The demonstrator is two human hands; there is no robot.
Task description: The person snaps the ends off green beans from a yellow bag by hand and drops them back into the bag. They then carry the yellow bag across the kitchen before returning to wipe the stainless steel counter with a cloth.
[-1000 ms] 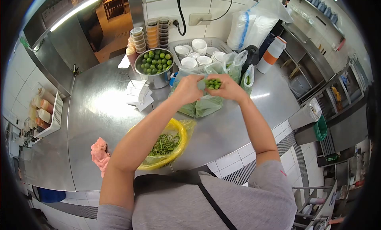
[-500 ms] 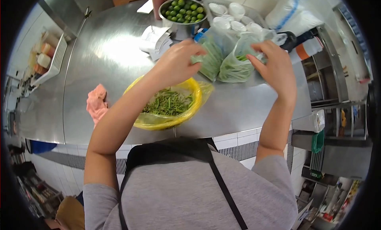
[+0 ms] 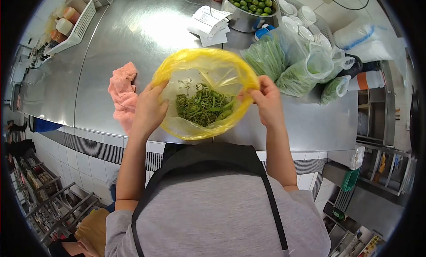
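A yellow plastic bag (image 3: pixel 205 56) stands wide open on the steel counter, its rim rolled into a ring. Inside lie green vegetable trimmings (image 3: pixel 202 107), thin bits with some longer pods or stems. My left hand (image 3: pixel 151 104) is closed on the left side of the rim, fingers outside and partly hidden. On the opposite side, my right hand (image 3: pixel 266 97) pinches the rim between thumb and fingers. To the right of the yellow bag sit clear bags of green vegetables (image 3: pixel 304 75). A pink cloth (image 3: pixel 123 93) lies just left of my left hand.
At the back are a metal pot of limes (image 3: pixel 250 6), paper slips (image 3: pixel 211 24) and a rack of white bowls (image 3: pixel 306 17). A white basket of bottles (image 3: pixel 75 28) stands far left. Another person's hand (image 3: pixel 86 248) shows at lower left, beyond the counter.
Both hands have come down from near the clear vegetable bags to grip the yellow bag's rim. The rim is now raised and spread. The camera view has shifted.
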